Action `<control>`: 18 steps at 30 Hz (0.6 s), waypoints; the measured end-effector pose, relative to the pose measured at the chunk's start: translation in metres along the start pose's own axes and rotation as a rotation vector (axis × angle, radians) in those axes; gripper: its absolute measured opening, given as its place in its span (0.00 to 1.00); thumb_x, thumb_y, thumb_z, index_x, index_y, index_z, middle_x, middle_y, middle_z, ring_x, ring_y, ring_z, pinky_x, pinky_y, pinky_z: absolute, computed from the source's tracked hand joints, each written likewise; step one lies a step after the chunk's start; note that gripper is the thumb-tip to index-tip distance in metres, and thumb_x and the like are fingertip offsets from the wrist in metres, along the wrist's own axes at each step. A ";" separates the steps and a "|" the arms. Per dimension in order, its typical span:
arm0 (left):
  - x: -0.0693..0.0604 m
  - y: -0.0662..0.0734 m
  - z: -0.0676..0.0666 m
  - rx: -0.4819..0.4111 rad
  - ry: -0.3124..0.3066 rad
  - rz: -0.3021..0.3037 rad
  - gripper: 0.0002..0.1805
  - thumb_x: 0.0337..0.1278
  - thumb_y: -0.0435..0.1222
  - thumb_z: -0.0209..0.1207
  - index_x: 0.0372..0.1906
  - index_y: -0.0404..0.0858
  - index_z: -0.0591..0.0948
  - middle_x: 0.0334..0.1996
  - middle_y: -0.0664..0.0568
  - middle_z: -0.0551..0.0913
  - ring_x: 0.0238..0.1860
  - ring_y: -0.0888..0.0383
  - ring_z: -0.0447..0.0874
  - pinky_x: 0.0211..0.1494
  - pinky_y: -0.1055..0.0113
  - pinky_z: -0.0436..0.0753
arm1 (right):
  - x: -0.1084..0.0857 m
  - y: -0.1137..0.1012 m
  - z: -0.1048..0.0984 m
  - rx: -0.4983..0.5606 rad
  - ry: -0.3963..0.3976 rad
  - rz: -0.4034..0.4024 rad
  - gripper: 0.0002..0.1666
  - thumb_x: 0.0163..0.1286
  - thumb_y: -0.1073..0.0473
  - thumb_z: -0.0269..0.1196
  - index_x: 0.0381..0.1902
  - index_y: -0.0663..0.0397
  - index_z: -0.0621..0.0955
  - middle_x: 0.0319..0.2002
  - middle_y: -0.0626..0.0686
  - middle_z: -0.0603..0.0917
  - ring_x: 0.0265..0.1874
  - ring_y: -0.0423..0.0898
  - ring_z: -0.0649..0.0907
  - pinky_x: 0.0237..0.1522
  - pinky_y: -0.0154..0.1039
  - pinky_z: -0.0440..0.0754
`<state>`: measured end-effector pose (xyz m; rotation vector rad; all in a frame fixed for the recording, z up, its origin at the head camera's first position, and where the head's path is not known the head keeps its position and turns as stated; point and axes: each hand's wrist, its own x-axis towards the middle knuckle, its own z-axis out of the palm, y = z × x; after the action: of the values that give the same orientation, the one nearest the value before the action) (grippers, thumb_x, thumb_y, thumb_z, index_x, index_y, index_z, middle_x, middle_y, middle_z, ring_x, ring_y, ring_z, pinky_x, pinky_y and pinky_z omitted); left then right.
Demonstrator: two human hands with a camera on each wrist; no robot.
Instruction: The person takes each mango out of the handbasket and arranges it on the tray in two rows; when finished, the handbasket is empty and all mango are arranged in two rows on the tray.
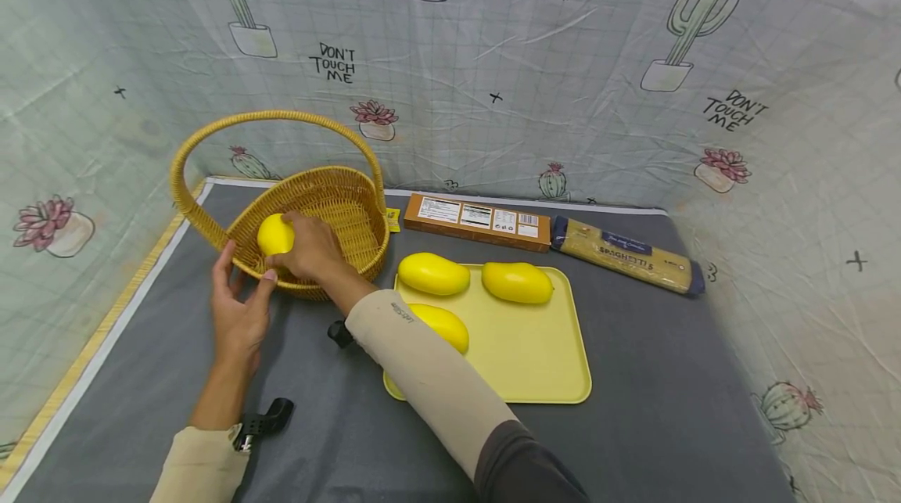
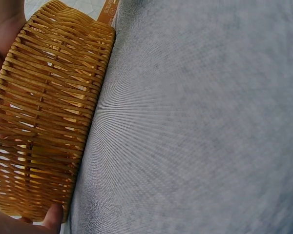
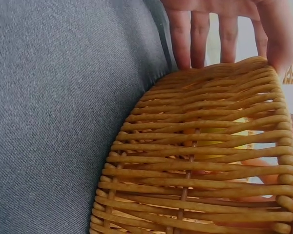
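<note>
A wicker basket (image 1: 352, 210) with a tall hoop handle stands at the left of the table. My left hand (image 1: 238, 323) grips its near left end, with thumb and fingers spread round the woven wall (image 3: 195, 141). My right hand (image 1: 310, 246) reaches inside the basket and holds a yellow mango (image 1: 274, 235) near the left inner wall. In the left wrist view, yellow shows faintly through the weave (image 2: 44, 161). Three more mangoes, including one at the back left (image 1: 434, 274), lie on a pale yellow tray (image 1: 521, 362); my right forearm partly covers the nearest.
Behind the tray lies a long brown box (image 1: 477, 222), beside a spaghetti packet (image 1: 626, 254). A patterned cloth (image 1: 493, 57) hangs behind the grey table (image 1: 655, 378). Black camera mounts (image 1: 267, 418) are on the wrists.
</note>
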<state>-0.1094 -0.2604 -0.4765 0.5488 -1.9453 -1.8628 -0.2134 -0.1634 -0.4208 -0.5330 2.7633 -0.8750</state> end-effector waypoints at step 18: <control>0.000 -0.001 0.000 0.003 0.000 0.007 0.44 0.73 0.35 0.63 0.85 0.61 0.57 0.87 0.60 0.47 0.87 0.48 0.47 0.86 0.42 0.59 | 0.003 -0.004 0.003 0.008 -0.005 0.031 0.49 0.62 0.37 0.78 0.78 0.32 0.71 0.64 0.38 0.83 0.57 0.38 0.83 0.51 0.31 0.81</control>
<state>-0.1089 -0.2605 -0.4774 0.5423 -1.9474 -1.8559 -0.2142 -0.1697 -0.4210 -0.4892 2.7550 -0.8761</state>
